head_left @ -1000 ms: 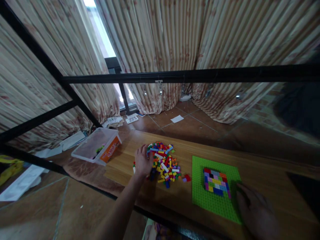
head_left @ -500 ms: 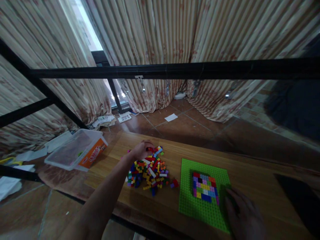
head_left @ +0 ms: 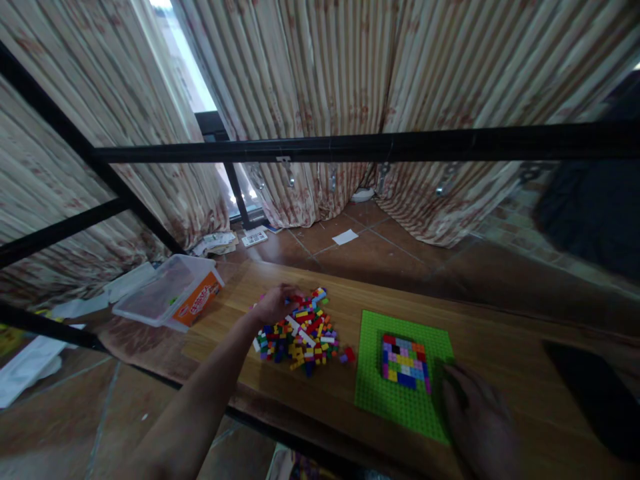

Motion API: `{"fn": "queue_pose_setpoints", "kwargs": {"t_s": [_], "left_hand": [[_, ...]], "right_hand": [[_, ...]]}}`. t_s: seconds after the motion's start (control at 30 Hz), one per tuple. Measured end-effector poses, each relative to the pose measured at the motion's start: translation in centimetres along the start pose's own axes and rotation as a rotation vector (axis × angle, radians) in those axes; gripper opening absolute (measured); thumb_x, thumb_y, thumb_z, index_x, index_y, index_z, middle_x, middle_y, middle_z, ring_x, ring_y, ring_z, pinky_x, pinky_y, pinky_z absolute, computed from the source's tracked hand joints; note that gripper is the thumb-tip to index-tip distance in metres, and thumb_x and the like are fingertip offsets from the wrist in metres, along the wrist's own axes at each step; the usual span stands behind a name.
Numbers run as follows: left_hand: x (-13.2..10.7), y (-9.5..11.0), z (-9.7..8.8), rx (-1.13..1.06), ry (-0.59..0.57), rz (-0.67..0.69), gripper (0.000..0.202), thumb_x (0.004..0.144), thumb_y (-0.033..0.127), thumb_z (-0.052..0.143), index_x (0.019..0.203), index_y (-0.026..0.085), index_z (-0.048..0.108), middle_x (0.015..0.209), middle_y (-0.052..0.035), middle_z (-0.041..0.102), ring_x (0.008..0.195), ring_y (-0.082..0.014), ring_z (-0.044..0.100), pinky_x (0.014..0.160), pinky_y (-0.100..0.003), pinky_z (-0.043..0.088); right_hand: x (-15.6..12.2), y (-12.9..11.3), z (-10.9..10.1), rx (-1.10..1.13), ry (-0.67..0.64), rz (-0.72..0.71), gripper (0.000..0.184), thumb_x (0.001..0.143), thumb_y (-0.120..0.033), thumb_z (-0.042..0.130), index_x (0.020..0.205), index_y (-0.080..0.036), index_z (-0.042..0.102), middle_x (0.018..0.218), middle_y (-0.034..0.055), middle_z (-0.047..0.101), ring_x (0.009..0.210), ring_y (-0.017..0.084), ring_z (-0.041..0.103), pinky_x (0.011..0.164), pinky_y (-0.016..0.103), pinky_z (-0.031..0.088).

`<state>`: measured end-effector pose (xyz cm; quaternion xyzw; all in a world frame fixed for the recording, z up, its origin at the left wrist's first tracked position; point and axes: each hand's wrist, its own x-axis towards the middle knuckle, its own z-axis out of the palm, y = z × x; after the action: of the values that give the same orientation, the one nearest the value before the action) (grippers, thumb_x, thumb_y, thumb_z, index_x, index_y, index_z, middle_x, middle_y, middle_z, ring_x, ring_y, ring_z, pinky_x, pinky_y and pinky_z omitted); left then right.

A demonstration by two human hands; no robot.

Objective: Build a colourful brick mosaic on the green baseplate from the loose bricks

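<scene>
A heap of small mixed-colour toy bricks lies on the wooden table. My left hand reaches over its far left side, fingers apart and touching the bricks; their tips are partly hidden, and no held brick can be made out. To the right lies a green studded baseplate bearing a patchwork block of coloured bricks. My right hand rests at the baseplate's right edge, fingers bent and thumb apart from them. A few loose bricks sit between heap and baseplate.
A clear plastic box with an orange label stands at the table's left end. On the right lies a dark flat object. A black metal rail crosses beyond the table, before striped curtains. Papers lie on the tiled floor.
My left hand has drawn slightly left and nearer the heap's edge, showing more red bricks. The view has shifted a little. My right hand stays beside the baseplate.
</scene>
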<state>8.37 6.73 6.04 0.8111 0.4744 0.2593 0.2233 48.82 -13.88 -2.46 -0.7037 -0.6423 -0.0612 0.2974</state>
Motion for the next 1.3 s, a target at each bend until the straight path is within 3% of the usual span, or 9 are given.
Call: {"fn": "queue_pose_setpoints", "kwargs": {"t_s": [0.1,0.37,0.5,0.67,0.77,0.87,1.0,1.17,1.3], "left_hand": [[-1.0,0.2,-0.2,0.022,-0.065,0.035,0.021,0.078,0.029,0.059,0.091,0.023,0.073,0.100,-0.0060,0.071,0.099,-0.0200,0.063,0.094,-0.035,0.049],[-4.1,1.3,-0.4,0.031,0.024,-0.054,0.021,0.077,0.031,0.061,0.093,0.025,0.073,0.099,-0.0062,0.072,0.096,-0.0217,0.065,0.092,-0.037,0.050],[-5.6,2.6,-0.7,-0.066,0.090,-0.109,0.023,0.079,0.034,0.059,0.094,0.023,0.073,0.094,-0.0068,0.072,0.085,-0.0205,0.066,0.081,-0.034,0.054],[-8.0,6.9,1.0,-0.493,0.304,-0.266,0.036,0.076,0.037,0.065,0.106,0.018,0.064,0.095,-0.0068,0.070,0.086,-0.0192,0.065,0.076,-0.033,0.054],[-9.5,10.5,3.3,-0.752,0.303,-0.332,0.041,0.072,0.033,0.072,0.108,0.018,0.059,0.095,-0.0047,0.068,0.085,-0.0157,0.064,0.077,-0.029,0.053],[-10.5,13.6,5.2,-0.869,0.309,-0.346,0.036,0.068,0.029,0.075,0.098,0.018,0.059,0.088,-0.0024,0.066,0.079,-0.0134,0.063,0.071,-0.024,0.052],[-11.0,16.9,6.3,-0.816,0.270,-0.282,0.019,0.073,0.027,0.072,0.088,0.018,0.064,0.086,-0.0034,0.068,0.083,-0.0161,0.064,0.078,-0.030,0.053],[-11.8,20.5,6.6,-0.541,0.284,-0.143,0.020,0.079,0.026,0.065,0.098,0.023,0.070,0.096,-0.0044,0.069,0.092,-0.0187,0.064,0.088,-0.034,0.052],[-13.0,22.1,6.2,-0.434,0.256,-0.098,0.022,0.079,0.022,0.064,0.101,0.024,0.067,0.093,-0.0023,0.070,0.087,-0.0161,0.064,0.083,-0.031,0.053]], "right_hand": [[0.1,-0.1,0.0,-0.007,-0.004,-0.006,0.043,0.092,-0.045,0.037,0.110,-0.016,0.063,0.114,0.0135,0.064,0.103,0.029,0.057,0.094,0.047,0.045],[0.0,0.4,0.5,-0.020,0.005,-0.028,0.040,0.092,-0.043,0.038,0.110,-0.018,0.063,0.116,0.0130,0.063,0.106,0.029,0.056,0.094,0.047,0.044],[0.1,0.4,0.5,-0.014,0.009,-0.037,0.040,0.091,-0.043,0.038,0.110,-0.018,0.064,0.116,0.0130,0.063,0.106,0.029,0.055,0.094,0.047,0.044],[0.1,0.0,0.3,0.014,-0.012,-0.003,0.040,0.090,-0.042,0.040,0.111,-0.017,0.065,0.116,0.0140,0.063,0.106,0.029,0.055,0.095,0.048,0.043],[0.3,0.3,0.2,0.094,-0.010,0.060,0.041,0.089,-0.045,0.042,0.108,-0.018,0.066,0.117,0.0139,0.063,0.108,0.030,0.055,0.096,0.048,0.043],[0.9,0.2,-0.9,0.287,-0.007,0.200,0.043,0.089,-0.048,0.044,0.109,-0.017,0.065,0.112,0.0136,0.066,0.102,0.027,0.060,0.091,0.044,0.046],[1.8,-3.9,-4.8,0.510,0.056,0.330,0.043,0.087,-0.050,0.052,0.111,-0.017,0.065,0.110,0.0125,0.067,0.098,0.025,0.062,0.089,0.042,0.047],[1.6,-13.8,-8.8,0.971,-0.276,0.371,0.040,0.082,-0.050,0.063,0.112,-0.022,0.067,0.099,0.0063,0.070,0.095,0.022,0.063,0.084,0.035,0.050],[0.4,-17.9,-9.0,1.242,-0.382,0.477,0.039,0.077,-0.051,0.069,0.104,-0.021,0.069,0.088,0.0040,0.070,0.084,0.019,0.064,0.076,0.031,0.052]]}}
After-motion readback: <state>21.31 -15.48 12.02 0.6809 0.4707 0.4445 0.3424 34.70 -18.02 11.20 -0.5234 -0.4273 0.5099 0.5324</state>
